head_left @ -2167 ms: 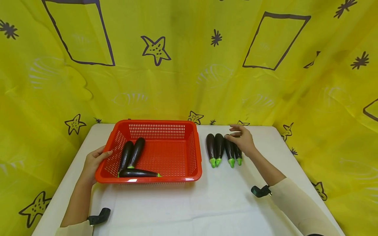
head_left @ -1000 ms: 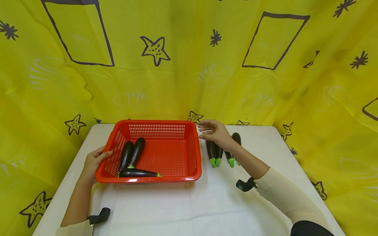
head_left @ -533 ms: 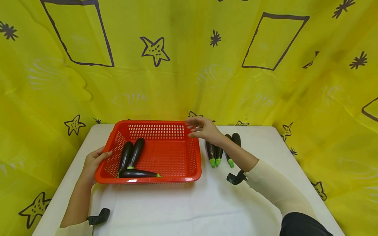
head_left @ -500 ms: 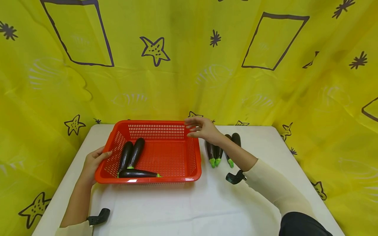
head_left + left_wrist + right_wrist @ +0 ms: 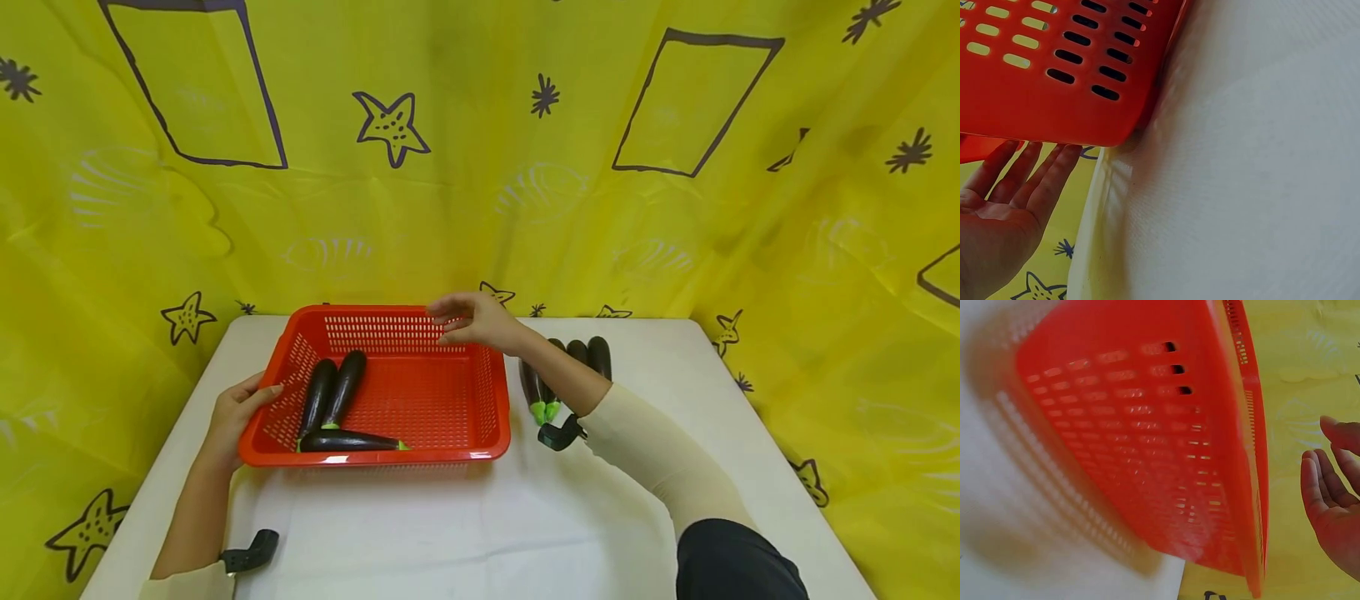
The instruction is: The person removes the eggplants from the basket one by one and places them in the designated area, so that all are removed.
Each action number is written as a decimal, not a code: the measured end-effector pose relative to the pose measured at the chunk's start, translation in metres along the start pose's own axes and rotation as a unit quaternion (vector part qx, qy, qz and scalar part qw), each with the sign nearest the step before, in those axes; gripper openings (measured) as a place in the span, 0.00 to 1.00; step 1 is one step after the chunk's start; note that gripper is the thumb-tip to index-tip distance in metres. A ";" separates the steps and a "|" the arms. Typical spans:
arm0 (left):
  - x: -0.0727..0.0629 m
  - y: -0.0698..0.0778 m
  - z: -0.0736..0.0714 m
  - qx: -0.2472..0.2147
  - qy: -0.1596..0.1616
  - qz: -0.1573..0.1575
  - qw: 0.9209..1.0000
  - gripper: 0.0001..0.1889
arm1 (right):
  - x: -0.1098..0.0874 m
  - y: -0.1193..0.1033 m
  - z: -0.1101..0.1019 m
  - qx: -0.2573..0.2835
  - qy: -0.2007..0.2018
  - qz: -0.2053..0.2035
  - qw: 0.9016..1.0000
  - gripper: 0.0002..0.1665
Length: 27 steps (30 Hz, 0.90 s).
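A red perforated plastic basket stands on the table, its left rim held by my left hand, thumb over the top. In the left wrist view the left hand's fingers reach under the rim. Inside lie two eggplants side by side at the left and another eggplant crosswise along the front. My right hand hovers over the basket's back right part, fingers loosely bent, holding nothing. Right of the basket, several eggplants lie in a row, partly hidden behind my right forearm.
A white cloth covers the table, and a yellow patterned curtain hangs close behind and at both sides. The basket's right wall fills much of the right wrist view. Small black cameras are strapped to both wrists.
My right hand has moved left from the row of eggplants, past the basket's right rim, to above the basket. The left hand, basket and eggplants have stayed in place.
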<state>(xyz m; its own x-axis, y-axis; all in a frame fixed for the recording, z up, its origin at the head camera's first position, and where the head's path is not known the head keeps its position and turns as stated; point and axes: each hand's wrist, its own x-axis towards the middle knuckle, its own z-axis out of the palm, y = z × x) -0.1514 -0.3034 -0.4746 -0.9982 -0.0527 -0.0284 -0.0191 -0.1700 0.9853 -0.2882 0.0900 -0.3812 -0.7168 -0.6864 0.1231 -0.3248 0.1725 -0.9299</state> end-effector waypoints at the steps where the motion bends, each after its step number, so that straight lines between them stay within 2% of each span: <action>1: 0.000 0.000 0.000 0.001 -0.002 0.001 1.000 0.14 | 0.003 0.000 0.001 0.003 -0.004 0.001 1.000 0.28; 6: -0.001 0.000 0.000 0.003 -0.009 0.002 1.000 0.15 | 0.017 -0.006 0.007 0.006 -0.029 0.006 1.000 0.27; 12: 0.000 0.000 0.000 0.003 -0.002 -0.001 1.000 0.14 | 0.033 -0.014 0.013 0.009 -0.067 0.013 0.998 0.27; 19: 0.000 0.000 0.002 -0.006 0.001 -0.002 1.000 0.15 | 0.052 -0.011 0.019 0.020 -0.116 -0.006 0.993 0.24; 27: 0.000 0.001 0.001 0.000 -0.002 0.000 1.000 0.14 | 0.065 -0.002 0.026 0.024 -0.159 -0.005 0.987 0.26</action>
<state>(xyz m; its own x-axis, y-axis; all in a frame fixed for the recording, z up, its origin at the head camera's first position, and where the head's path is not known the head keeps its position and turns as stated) -0.1512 -0.3023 -0.4733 -0.9984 -0.0492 -0.0271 -0.0183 -0.1706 0.9852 -0.3183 0.0265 -0.3808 -0.4809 -0.8764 0.0243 -0.2953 0.1359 -0.9457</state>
